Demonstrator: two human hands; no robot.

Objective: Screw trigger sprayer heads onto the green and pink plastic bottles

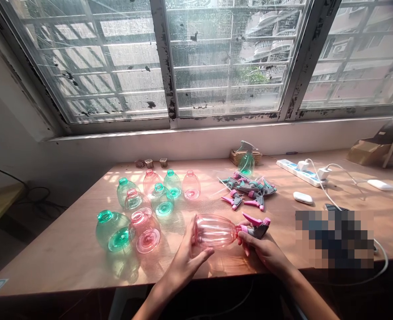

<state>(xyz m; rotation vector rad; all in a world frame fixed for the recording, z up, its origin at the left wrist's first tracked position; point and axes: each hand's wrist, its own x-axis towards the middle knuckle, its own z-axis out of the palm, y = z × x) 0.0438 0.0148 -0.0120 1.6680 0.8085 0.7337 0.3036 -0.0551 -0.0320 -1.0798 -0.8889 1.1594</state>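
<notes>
A clear pink spray bottle [216, 231] lies on its side in the air above the table's front part, its base to the left. My left hand [192, 253] is wrapped round the base end. At the neck, the fingers of my right hand [258, 244] close on the pink collar of a grey and pink trigger spray head [258, 226], which sits at the bottle's mouth. Whether it is screwed tight I cannot tell. Left of my hands stand several open bottles, such as a green bottle [113, 231] and a pink bottle [145, 233]. Beyond the held bottle lies a pile of loose spray heads [249, 186].
A green bottle with its spray head [247, 162] stands at the back by a small brown box [234, 156]. To the right are a power strip [299, 172] with plugged cables, a white case [303, 198] and a cardboard box [371, 151]. A window [229, 58] rises behind the table.
</notes>
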